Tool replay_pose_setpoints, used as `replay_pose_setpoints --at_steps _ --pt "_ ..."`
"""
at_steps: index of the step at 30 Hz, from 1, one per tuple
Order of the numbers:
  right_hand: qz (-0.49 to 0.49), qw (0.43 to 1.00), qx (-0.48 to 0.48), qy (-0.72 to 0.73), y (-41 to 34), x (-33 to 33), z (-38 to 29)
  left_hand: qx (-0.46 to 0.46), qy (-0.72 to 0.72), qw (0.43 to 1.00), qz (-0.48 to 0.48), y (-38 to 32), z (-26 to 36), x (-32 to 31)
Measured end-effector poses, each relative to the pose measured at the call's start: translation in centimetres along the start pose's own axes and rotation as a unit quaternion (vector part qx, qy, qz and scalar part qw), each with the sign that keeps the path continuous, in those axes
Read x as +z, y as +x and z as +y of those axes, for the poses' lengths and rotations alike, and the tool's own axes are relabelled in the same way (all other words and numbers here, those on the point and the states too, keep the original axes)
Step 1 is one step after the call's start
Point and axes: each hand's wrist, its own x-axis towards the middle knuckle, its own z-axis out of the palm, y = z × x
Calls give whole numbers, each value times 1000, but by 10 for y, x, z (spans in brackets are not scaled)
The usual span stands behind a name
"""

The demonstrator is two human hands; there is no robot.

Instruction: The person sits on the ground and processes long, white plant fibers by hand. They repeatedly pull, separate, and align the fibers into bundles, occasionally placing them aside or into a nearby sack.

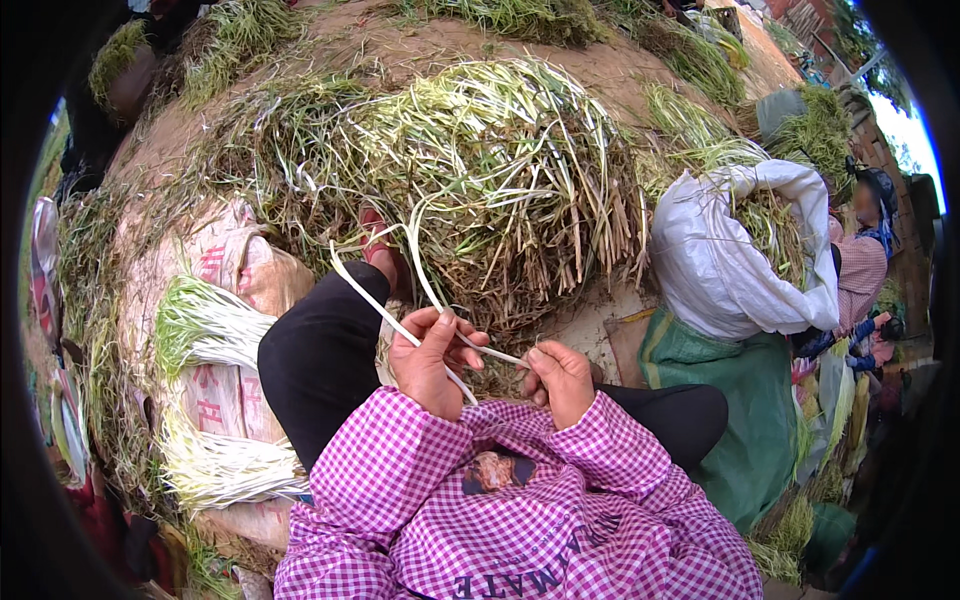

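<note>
In the middle of the head view, my left hand (436, 356) grips long, pale vegetable stalks (422, 274) between thumb and fingers, their thin leafy tips pointing away from me. My right hand (559, 379) pinches the lower end of one of these stalks, a short distance to the right. Beyond both hands lies a large heap of stalks (502, 127), yellow-green at the top, with brown roots and dry matter along its near edge. To my left, a bundle of whitish stalks with green tips (217, 326) and a paler bundle (232, 465) rest on printed sacks.
A white woven sack (705, 255) with plant matter stands at the right, above green sacking (735, 420). Printed sacks (217, 405) lie beside my left knee. A person in a checked top (859, 270) is at the far right. More plant heaps (525, 19) lie farther off.
</note>
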Motion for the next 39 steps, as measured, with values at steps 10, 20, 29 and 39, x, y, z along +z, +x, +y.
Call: replay_pose_setpoints --at_steps 10,20,29,39 --pt "55 790 -259 -553 33 -60 0 17 102 994 -29 10 3 -6" --pt "-64 996 -67 -15 96 36 -31 -4 167 985 -41 11 -14 -11" --pt "-108 956 -109 249 61 44 -29 -24 -5 1000 -12 7 2 -5" --pt "-184 957 -160 155 24 -20 -14 0 -103 993 -51 8 70 -11"
